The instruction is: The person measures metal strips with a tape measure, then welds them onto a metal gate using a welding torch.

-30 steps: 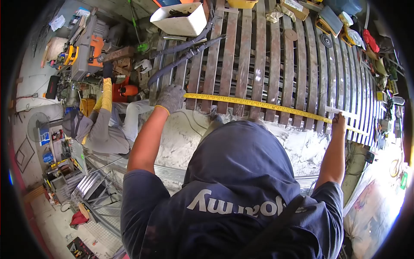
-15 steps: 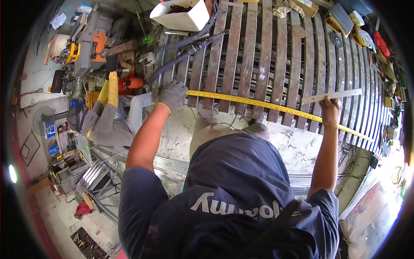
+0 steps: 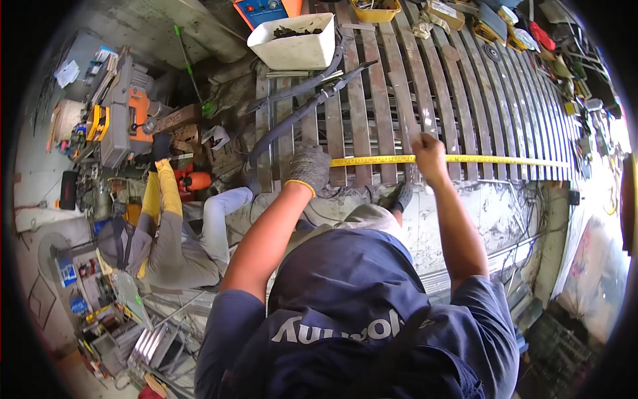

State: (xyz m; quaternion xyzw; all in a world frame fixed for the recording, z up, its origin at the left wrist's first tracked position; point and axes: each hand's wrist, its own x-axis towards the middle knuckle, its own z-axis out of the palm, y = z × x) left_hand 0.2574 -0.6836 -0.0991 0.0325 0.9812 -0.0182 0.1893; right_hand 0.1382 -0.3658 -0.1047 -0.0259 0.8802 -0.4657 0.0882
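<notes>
A yellow tape measure runs across the slatted metal bench top, its left end at my left hand. My left hand, in a grey knit glove with a yellow cuff, is closed on that end at the near edge of the slats. My bare right hand is curled in a fist over the tape, right of the left hand. A flat strip seems to extend away from this fist over the slats, slightly blurred; its held end is hidden by the fingers.
Dark thick cables lie across the bench's left part, near a white bin with dark scraps. A yellow basket and grinding discs sit farther back. At left, a co-worker in yellow sleeves crouches beside an orange-grey machine.
My right hand has moved left along the tape, and the flat strip has turned from sideways to pointing away from me. My left hand stays at the tape's end; the camera view has shifted.
</notes>
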